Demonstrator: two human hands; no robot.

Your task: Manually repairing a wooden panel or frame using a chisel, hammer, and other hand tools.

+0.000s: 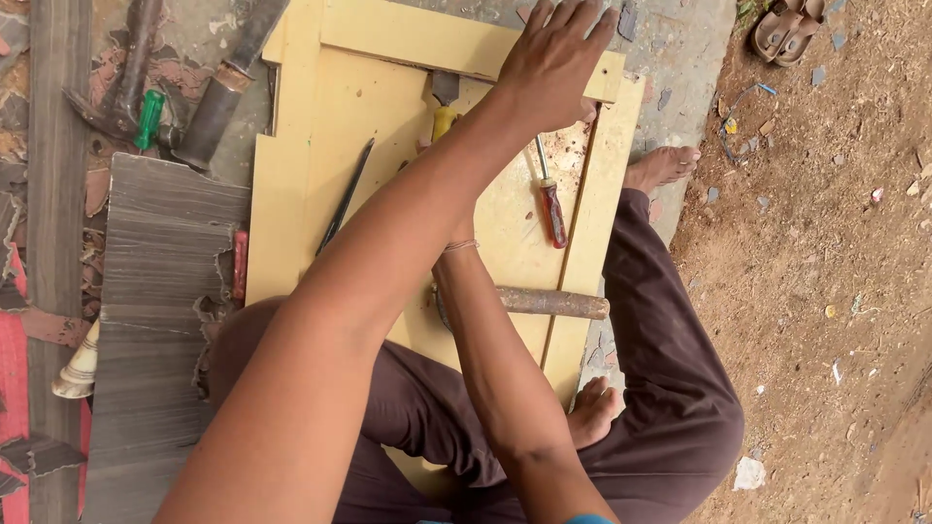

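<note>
Yellow wooden panel (311, 146): lies flat on the ground, across the seated person's lap. Left hand (553, 60): fingers (573, 19) spread, released, palm pressed on the panel's top rail. Right hand: hidden behind the left forearm; grip cannot be told. On the panel: yellow-handled chisel (444, 107), red-handled screwdriver (551, 204), hammer (549, 303), dark metal rod (345, 197).

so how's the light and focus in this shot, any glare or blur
Head view: soft, even daylight with only faint shadows and no glare on the yellow wooden panel; the left hand pressed flat on it and the red-handled screwdriver are sharp, the near forearm looms large from the close wide lens, and the right hand is hidden behind it.
</note>
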